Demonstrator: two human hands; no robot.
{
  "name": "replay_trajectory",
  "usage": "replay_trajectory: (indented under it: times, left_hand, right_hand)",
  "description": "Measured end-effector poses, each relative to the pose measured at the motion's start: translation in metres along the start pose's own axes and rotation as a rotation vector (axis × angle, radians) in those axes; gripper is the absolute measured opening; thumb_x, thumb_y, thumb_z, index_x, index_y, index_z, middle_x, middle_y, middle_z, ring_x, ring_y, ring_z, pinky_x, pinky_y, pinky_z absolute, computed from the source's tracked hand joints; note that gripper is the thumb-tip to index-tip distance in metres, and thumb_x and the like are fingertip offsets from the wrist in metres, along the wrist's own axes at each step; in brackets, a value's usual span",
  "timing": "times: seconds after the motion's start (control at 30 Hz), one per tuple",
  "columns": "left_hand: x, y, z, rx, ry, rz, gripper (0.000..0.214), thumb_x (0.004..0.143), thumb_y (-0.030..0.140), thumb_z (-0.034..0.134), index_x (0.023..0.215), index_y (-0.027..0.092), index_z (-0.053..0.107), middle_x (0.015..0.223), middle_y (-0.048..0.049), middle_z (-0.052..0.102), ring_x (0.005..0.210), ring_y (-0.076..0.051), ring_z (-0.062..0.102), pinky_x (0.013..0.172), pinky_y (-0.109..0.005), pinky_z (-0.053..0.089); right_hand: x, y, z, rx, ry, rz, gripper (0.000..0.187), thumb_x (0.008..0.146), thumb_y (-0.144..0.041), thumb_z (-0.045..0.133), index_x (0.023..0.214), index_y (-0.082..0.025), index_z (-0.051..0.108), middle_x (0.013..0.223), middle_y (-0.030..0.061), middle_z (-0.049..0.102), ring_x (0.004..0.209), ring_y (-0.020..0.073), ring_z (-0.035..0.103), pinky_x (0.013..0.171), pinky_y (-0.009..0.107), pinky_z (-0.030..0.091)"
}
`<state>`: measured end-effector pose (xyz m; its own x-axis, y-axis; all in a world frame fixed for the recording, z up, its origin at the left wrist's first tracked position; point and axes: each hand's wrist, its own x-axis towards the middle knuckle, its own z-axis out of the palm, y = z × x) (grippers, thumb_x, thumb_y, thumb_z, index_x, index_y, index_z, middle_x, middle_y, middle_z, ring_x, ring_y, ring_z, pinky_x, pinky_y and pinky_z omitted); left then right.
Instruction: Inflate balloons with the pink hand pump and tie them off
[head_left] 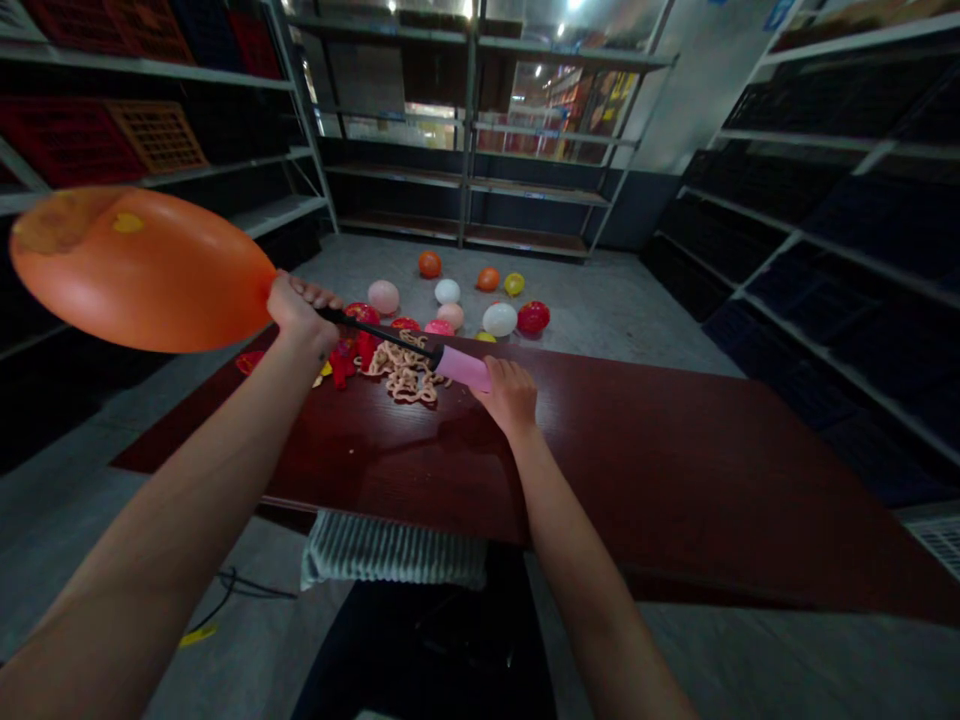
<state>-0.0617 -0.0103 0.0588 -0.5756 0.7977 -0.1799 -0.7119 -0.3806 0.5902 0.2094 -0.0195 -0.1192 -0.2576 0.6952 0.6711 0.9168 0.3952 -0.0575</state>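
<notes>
A large inflated orange balloon (165, 275) stretches out to the left, its neck pinched in my left hand (300, 305). The black rod of a balloon pump (390, 333) runs from that hand to a pink barrel, around which my right hand (506, 395) is closed. Below the pump, on the dark red table (637, 450), lies a tangle of beige uninflated balloons (411, 375). Beside it are red uninflated balloons (341, 365) and a bit of yellow. My fingers hide the spot where the balloon's mouth meets the pump.
Several inflated balloons, among them a white balloon (499, 320) and a red balloon (533, 318), lie on the floor beyond the table. Metal shelves (469, 185) stand at the back, with crates (154, 135) on the left racks. A striped grey cloth (397, 550) is at the near edge.
</notes>
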Motion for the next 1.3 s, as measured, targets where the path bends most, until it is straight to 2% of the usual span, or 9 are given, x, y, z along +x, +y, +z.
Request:
replay_trajectory:
  times: [0.13, 0.23, 0.37, 0.5, 0.6, 0.77, 0.97, 1.13, 1.3]
  left_hand:
    - [-0.012, 0.014, 0.018, 0.027, -0.24, 0.097, 0.049, 0.109, 0.031, 0.035, 0.065, 0.02, 0.019, 0.045, 0.0066, 0.019, 0.037, -0.008, 0.018, 0.041, -0.023, 0.02]
    - [-0.029, 0.005, 0.038, 0.052, -0.365, 0.135, 0.053, 0.112, 0.039, 0.033, 0.064, 0.02, 0.017, 0.046, 0.006, 0.016, 0.038, -0.009, 0.015, 0.041, -0.025, 0.018]
    - [-0.041, -0.028, 0.061, 0.099, -0.434, 0.096, 0.056, 0.11, 0.044, 0.038, 0.063, 0.021, 0.019, 0.047, 0.0062, 0.014, 0.038, -0.008, 0.014, 0.041, -0.026, 0.016]
    - [-0.049, -0.076, 0.068, 0.158, -0.498, -0.003, 0.057, 0.109, 0.043, 0.043, 0.06, 0.021, 0.023, 0.046, 0.0064, 0.016, 0.036, -0.008, 0.016, 0.041, -0.026, 0.015]
    - [-0.059, -0.111, 0.061, 0.135, -0.47, -0.075, 0.057, 0.105, 0.042, 0.052, 0.059, 0.022, 0.026, 0.046, 0.0076, 0.015, 0.034, -0.007, 0.016, 0.04, -0.025, 0.014]
    - [-0.057, -0.138, 0.039, 0.092, -0.394, -0.077, 0.057, 0.109, 0.029, 0.037, 0.055, 0.021, 0.024, 0.04, 0.0062, 0.018, 0.031, -0.008, 0.018, 0.036, -0.026, 0.015]
    - [-0.023, -0.129, 0.003, 0.015, -0.127, -0.071, 0.049, 0.106, 0.022, 0.037, 0.059, 0.02, 0.023, 0.042, 0.007, 0.022, 0.032, -0.007, 0.023, 0.039, -0.023, 0.019]
    - [-0.003, -0.112, -0.02, -0.029, -0.052, -0.096, 0.041, 0.095, 0.017, 0.046, 0.061, 0.02, 0.022, 0.046, 0.0078, 0.023, 0.033, -0.007, 0.025, 0.039, -0.022, 0.023]
    - [0.008, -0.085, -0.028, -0.042, 0.042, -0.054, 0.037, 0.091, 0.015, 0.046, 0.064, 0.021, 0.023, 0.047, 0.0084, 0.024, 0.033, -0.006, 0.025, 0.039, -0.022, 0.023]
  right_hand:
    - [-0.001, -0.008, 0.005, 0.156, 0.011, 0.051, 0.04, 0.086, -0.043, 0.07, 0.116, -0.017, 0.066, 0.096, 0.0092, 0.075, 0.086, 0.0236, 0.068, 0.076, 0.032, 0.046]
    - [-0.005, -0.008, 0.004, 0.288, 0.028, 0.121, 0.042, 0.083, -0.047, 0.072, 0.113, -0.018, 0.066, 0.099, 0.0086, 0.077, 0.085, 0.0227, 0.071, 0.074, 0.03, 0.049]
    - [-0.009, -0.003, 0.002, 0.361, 0.008, 0.223, 0.039, 0.081, -0.05, 0.072, 0.107, -0.021, 0.066, 0.094, 0.0061, 0.077, 0.081, 0.0226, 0.072, 0.069, 0.03, 0.049]
    - [-0.009, 0.0, 0.005, 0.367, 0.018, 0.292, 0.04, 0.081, -0.053, 0.069, 0.106, -0.022, 0.066, 0.092, 0.0055, 0.077, 0.078, 0.0234, 0.072, 0.067, 0.03, 0.049]
    - [-0.009, 0.002, 0.009, 0.343, 0.027, 0.34, 0.042, 0.081, -0.056, 0.067, 0.107, -0.023, 0.067, 0.089, 0.0052, 0.077, 0.076, 0.0241, 0.072, 0.064, 0.03, 0.048]
    - [-0.01, 0.006, 0.01, 0.246, 0.047, 0.299, 0.041, 0.081, -0.051, 0.071, 0.109, -0.022, 0.067, 0.094, 0.0059, 0.077, 0.08, 0.0237, 0.071, 0.068, 0.03, 0.046]
    - [-0.006, 0.005, 0.012, 0.053, 0.014, 0.109, 0.041, 0.085, -0.044, 0.072, 0.116, -0.018, 0.067, 0.094, 0.0089, 0.075, 0.084, 0.0245, 0.066, 0.072, 0.033, 0.041]
    - [-0.004, -0.001, 0.012, -0.001, -0.002, 0.003, 0.043, 0.089, -0.045, 0.069, 0.121, -0.017, 0.064, 0.098, 0.0101, 0.073, 0.087, 0.0248, 0.062, 0.073, 0.035, 0.038]
    - [-0.005, -0.002, 0.005, -0.039, -0.004, -0.034, 0.038, 0.09, -0.042, 0.069, 0.12, -0.018, 0.065, 0.098, 0.0098, 0.073, 0.087, 0.0247, 0.061, 0.074, 0.035, 0.038]
